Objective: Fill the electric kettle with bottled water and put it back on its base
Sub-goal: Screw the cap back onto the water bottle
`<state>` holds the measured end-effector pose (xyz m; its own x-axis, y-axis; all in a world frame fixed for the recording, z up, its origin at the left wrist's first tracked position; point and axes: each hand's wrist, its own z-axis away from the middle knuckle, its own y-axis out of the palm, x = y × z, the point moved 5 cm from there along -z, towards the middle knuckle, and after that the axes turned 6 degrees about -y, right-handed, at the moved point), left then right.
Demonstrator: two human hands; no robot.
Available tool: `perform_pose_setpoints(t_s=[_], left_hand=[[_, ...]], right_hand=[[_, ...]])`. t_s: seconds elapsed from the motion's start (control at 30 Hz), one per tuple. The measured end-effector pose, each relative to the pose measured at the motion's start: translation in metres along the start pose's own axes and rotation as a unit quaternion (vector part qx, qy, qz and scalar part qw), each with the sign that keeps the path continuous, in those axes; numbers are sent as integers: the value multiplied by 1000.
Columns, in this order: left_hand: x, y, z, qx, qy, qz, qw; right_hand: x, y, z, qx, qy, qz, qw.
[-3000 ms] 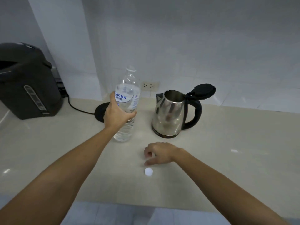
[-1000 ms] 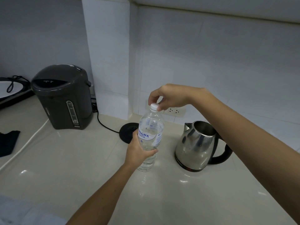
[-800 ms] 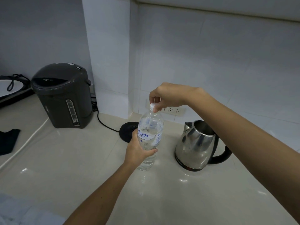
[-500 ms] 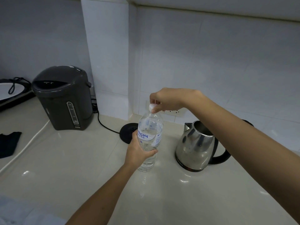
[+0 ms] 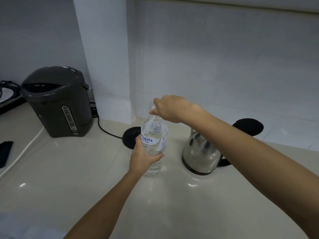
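Note:
A clear water bottle (image 5: 154,135) with a white and blue label stands upright on the beige counter. My left hand (image 5: 143,156) grips its lower body. My right hand (image 5: 170,107) is closed over the bottle's neck, fingers pinched on the white cap, which is mostly hidden. To the right stands the steel electric kettle (image 5: 198,156) with its black lid (image 5: 247,126) flipped open; my right forearm crosses in front of its top. The round black kettle base (image 5: 130,139) lies behind the bottle, partly hidden by it.
A dark grey hot-water dispenser (image 5: 55,100) stands at the back left, with a black cord (image 5: 105,130) running to the base. A black object (image 5: 5,152) lies at the left edge. White tiled walls form a corner behind the counter (image 5: 77,169).
The cap, which lay on the counter three seconds ago, is now at the bottle's top under my right hand. Over the last second that hand has turned on it. The bottle stays put.

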<state>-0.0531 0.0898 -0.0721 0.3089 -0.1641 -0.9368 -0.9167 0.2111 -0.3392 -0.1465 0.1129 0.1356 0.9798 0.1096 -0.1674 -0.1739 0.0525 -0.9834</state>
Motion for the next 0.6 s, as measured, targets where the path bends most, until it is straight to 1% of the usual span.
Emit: perform_pose_setpoints(t_s=[0.1, 0.2, 0.27, 0.33, 0.4, 0.47, 0.53, 0.6], left_hand=[[1, 1, 1, 3, -2, -2, 1000], [2, 1, 1, 4, -8, 4, 1000], [4, 0, -1, 28, -4, 5, 1000], [9, -2, -3, 74, 1, 6, 997], [17, -5, -4, 114, -14, 16, 993], [25, -7, -4, 151, -31, 21, 988], [30, -6, -3, 191, -26, -2, 981], [32, -4, -3, 214, -14, -33, 976]], right_hand=[[5, 6, -5, -24, 70, -20, 997], [10, 9, -7, -14, 107, -16, 994], [2, 10, -2, -41, 118, -78, 989], [-7, 20, 7, -77, 130, -178, 972], [-10, 42, 14, -73, 132, -265, 952], [-7, 65, 19, -67, 138, -329, 932], [-2, 81, 22, -95, 147, -392, 903], [2, 94, 25, -134, 152, -433, 879]])
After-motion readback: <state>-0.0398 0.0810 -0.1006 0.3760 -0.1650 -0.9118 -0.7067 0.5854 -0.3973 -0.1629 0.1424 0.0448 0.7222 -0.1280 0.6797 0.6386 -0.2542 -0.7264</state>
